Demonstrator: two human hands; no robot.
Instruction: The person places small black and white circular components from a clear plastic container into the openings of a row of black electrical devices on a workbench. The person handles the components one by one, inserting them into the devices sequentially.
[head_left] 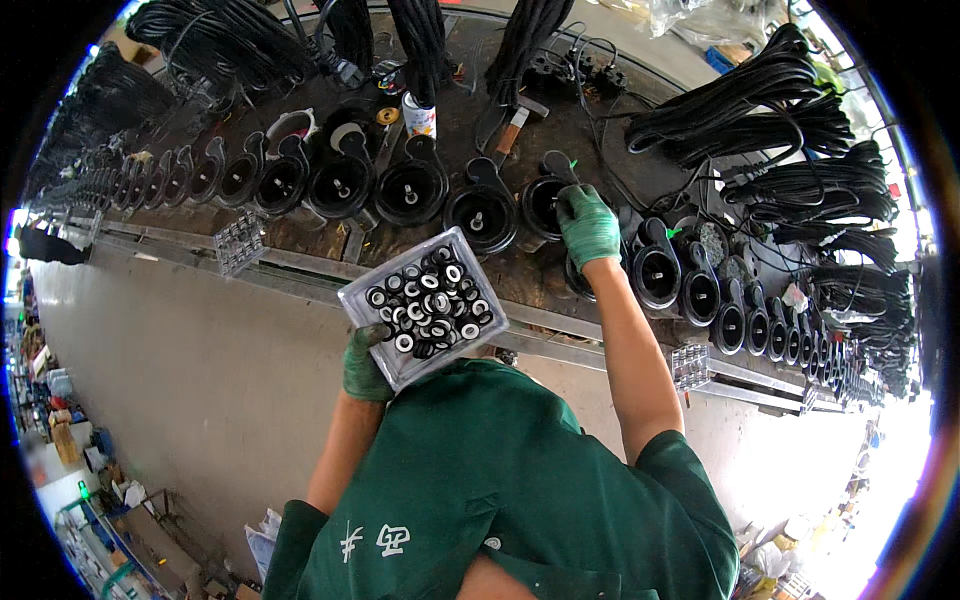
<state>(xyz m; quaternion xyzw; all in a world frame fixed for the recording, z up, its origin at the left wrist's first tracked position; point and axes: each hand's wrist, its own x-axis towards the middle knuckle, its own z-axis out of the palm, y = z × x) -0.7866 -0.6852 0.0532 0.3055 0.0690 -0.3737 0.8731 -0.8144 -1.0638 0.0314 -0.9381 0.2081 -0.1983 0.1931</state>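
My left hand [366,366], in a green glove, grips the lower left corner of a clear plastic box [404,376]. Many small black and white rings [432,308] lie loose inside it. The box is held tilted in front of the bench edge. My right hand [590,224], gloved in green too, reaches over a round black housing [538,210] with its fingers closed together near the centre. What those fingers hold, if anything, is hidden. To the left stands another black housing [462,222] with a metal shaft upright in its middle.
Similar black housings [657,275] line the bench edge both ways. Bundles of black cable [725,115] lie behind them. A hammer [513,130] and a small can [419,118] stand farther back on the dark bench [470,130]. Small wire racks [239,244] hang off the front rail.
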